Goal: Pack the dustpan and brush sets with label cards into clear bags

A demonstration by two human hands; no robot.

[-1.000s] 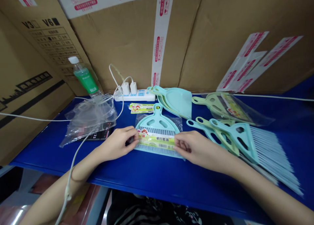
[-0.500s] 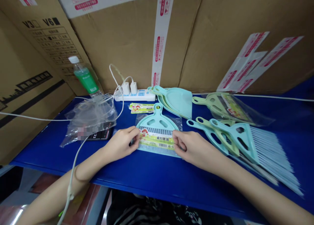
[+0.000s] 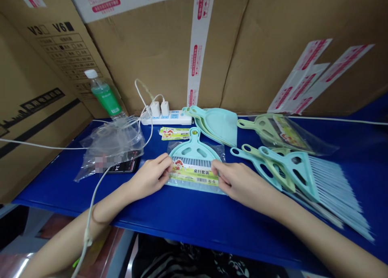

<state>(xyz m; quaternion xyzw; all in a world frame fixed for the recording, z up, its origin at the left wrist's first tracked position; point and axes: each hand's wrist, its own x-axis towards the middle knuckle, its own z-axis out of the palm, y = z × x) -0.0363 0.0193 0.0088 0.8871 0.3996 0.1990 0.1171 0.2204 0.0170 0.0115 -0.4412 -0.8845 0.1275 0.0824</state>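
Note:
A light-blue dustpan and brush set [image 3: 195, 150] lies in a clear plastic bag [image 3: 222, 149] in the middle of the table, handle pointing away from me. Across its bristles sits a yellow-green label card [image 3: 194, 173] with a red mushroom print. My left hand [image 3: 155, 172] is closed in a pinch at the bag's left edge, beside the card. At the right edge my right hand [image 3: 232, 179] pinches the bag in the same way. The fingertips of both hands are partly hidden behind the knuckles.
Loose brushes [image 3: 291, 169] fan out on the right, behind them a bagged green set [image 3: 275, 128]. Stacked dustpans [image 3: 220, 124], spare label cards [image 3: 174, 133] and a power strip [image 3: 178, 117] lie at the back. Left are empty bags [image 3: 112, 138], a phone [image 3: 129, 165], a bottle [image 3: 106, 96].
Both hands stay at the bag's two sides with only slight shifts of the fingers. The set and the things around it look the same.

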